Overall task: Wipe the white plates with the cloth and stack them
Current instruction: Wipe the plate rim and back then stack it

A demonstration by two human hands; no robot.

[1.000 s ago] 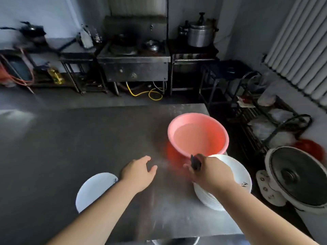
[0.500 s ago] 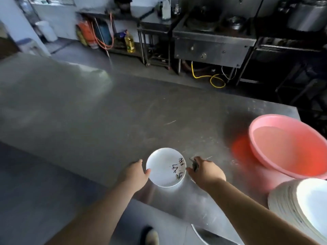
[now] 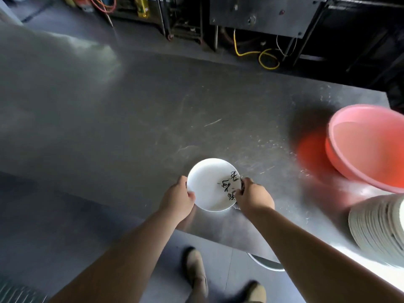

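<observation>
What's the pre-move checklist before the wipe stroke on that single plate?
1. Left hand grips the white plate's left rim: ok.
2. Right hand at the right rim, holding something small and dark; whether it is the cloth: cannot tell.
3. Plate on the steel table, near its front edge: ok.
4. Black writing on the plate face uncovered: ok.
5. Plate stack apart, to the right: ok.
6. Pink basin away from both hands: ok.

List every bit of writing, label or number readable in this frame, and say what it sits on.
White plate, held at its edges by the left hand and right hand: dark brush-style characters near its right rim, too blurred to read.
Yellow bottle on the floor at the back: its label is too small to read.
Nothing else carries legible text.
</observation>
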